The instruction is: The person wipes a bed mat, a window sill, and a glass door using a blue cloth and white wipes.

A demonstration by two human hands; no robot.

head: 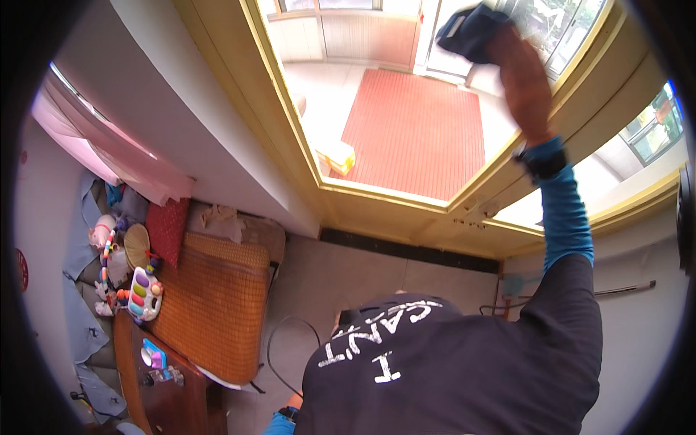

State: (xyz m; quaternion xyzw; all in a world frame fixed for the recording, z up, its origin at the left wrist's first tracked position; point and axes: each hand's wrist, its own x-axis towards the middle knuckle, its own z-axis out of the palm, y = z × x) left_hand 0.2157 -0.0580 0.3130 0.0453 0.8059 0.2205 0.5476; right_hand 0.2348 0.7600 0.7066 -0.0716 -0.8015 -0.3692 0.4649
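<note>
My right hand is raised at the upper right, somewhat blurred, with a dark blue cloth in it. The cloth is bunched up in front of the glass of a yellow-framed glazed partition; whether it touches the pane cannot be told. A black band circles my right wrist over a blue sleeve. Low in the view, beside my black shirt with white writing, only a bit of my left hand shows above another black wristband. The rest of it is hidden behind my torso, so its fingers cannot be made out.
A seat with a brown woven mat stands at the left, with a red cushion, a hand fan and a toy piano. Below is a wooden table. A black cable loops over the floor. Beyond the glass lies a red mat.
</note>
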